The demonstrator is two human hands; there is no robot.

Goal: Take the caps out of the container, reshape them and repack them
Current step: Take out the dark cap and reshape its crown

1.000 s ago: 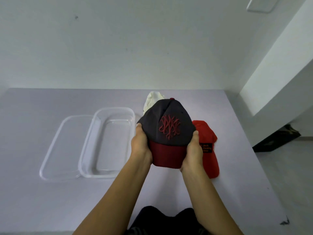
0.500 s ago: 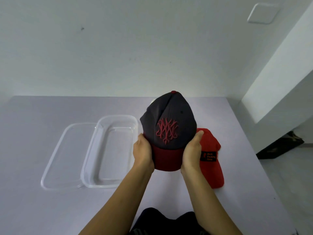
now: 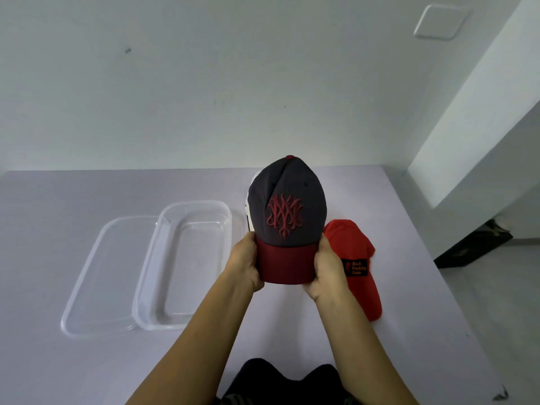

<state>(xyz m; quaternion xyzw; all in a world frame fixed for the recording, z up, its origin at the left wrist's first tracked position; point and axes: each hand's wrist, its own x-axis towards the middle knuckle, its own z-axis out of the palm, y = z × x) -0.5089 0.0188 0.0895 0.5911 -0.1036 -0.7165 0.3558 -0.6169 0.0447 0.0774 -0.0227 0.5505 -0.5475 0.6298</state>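
Note:
I hold a dark grey cap [image 3: 287,209] with a red emblem and dark red brim upright above the table, its front facing me. My left hand [image 3: 244,263] grips the brim's left side and my right hand [image 3: 327,266] grips its right side. A bright red cap [image 3: 358,258] with a black patch lies flat on the table just right of my right hand. A white cap [image 3: 250,197] is mostly hidden behind the grey cap. The clear plastic container [image 3: 187,264] stands empty to the left.
The container's clear lid [image 3: 99,276] lies beside it on the left. The lilac table [image 3: 58,206] meets a white wall at the back. The table's right edge drops to the floor, where a dark object [image 3: 473,244] sits.
Both hands have slid from the crown's sides down to the brim, and the grey cap has been raised and tilted more upright, now covering most of the white cap.

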